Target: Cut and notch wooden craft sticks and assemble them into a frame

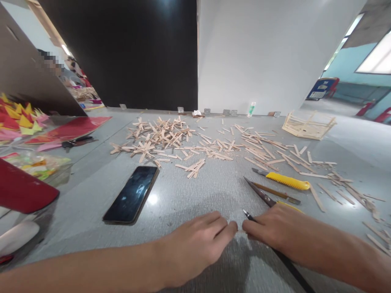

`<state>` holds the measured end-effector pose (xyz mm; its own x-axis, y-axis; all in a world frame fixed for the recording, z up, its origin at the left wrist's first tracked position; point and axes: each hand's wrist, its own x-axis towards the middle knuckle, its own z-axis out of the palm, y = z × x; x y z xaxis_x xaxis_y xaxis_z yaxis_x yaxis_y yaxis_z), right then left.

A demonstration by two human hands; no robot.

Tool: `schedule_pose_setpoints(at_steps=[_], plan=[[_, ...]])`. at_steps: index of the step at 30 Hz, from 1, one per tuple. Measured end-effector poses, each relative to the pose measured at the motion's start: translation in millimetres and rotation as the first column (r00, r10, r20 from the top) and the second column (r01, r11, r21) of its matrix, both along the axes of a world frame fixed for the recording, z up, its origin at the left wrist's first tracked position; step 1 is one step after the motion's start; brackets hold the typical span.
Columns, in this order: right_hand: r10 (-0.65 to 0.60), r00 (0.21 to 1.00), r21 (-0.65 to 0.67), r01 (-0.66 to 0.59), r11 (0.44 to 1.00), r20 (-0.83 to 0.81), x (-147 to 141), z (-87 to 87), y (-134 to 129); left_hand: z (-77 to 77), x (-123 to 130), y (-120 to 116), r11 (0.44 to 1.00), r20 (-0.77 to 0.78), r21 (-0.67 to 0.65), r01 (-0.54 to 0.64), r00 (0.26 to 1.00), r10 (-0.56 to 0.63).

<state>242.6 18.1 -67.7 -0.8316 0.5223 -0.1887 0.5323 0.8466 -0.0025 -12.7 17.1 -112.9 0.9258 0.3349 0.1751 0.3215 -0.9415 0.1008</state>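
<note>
My left hand point(210, 236) is closed in a pinch at the lower middle, its fingertips almost meeting those of my right hand point(271, 228). In the narrow gap between them shows a short bit of thin wooden stick point(241, 231), pinched from both sides; the rest is hidden by fingers. A slim black pen-like tool point(293, 272) with a pointed metal tip runs under or through my right hand; which, I cannot tell. Just beyond that hand lie dark-bladed scissors point(263, 194) with yellow handles, partly covered, a thin brownish blade-like tool point(276, 192) and a yellow utility knife point(288, 181).
Loose wooden sticks point(259, 150) and star-shaped stick pieces point(161, 134) spread across the grey table. A phone point(131, 195) lies left. A stick frame point(309, 125) and glue stick point(251, 109) stand farther back, before an upright panel point(259, 57). Folded paper point(21, 116) sits far left; another person is beyond.
</note>
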Motion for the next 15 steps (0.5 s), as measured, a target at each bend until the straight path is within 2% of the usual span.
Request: schedule_pose_setpoints(at_steps=[4, 8, 12, 15], plan=[[-0.183, 0.981, -0.068, 0.178, 0.982, -0.073, 5, -2.8, 5, -10.9, 3, 2, 0.995, -0.010, 0.024, -0.096, 0.995, 0.096], [-0.340, 0.904, 0.001, 0.352, 0.936, -0.260, 15, -2.5, 13, -22.0, 7, -1, 0.980, -0.005, 0.009, -0.199, 0.980, 0.199], [-0.447, 0.775, -0.095, 0.456, 0.885, -0.446, 20, -0.6, 17, -27.8, 11, -12, 0.949, 0.050, 0.038, -0.314, 0.949, 0.312], [-0.535, 0.629, -0.230, 0.502, 0.834, -0.565, 14, 2.3, 16, -32.6, 12, -27, 0.915, 0.159, 0.184, -0.360, 0.929, 0.334]])
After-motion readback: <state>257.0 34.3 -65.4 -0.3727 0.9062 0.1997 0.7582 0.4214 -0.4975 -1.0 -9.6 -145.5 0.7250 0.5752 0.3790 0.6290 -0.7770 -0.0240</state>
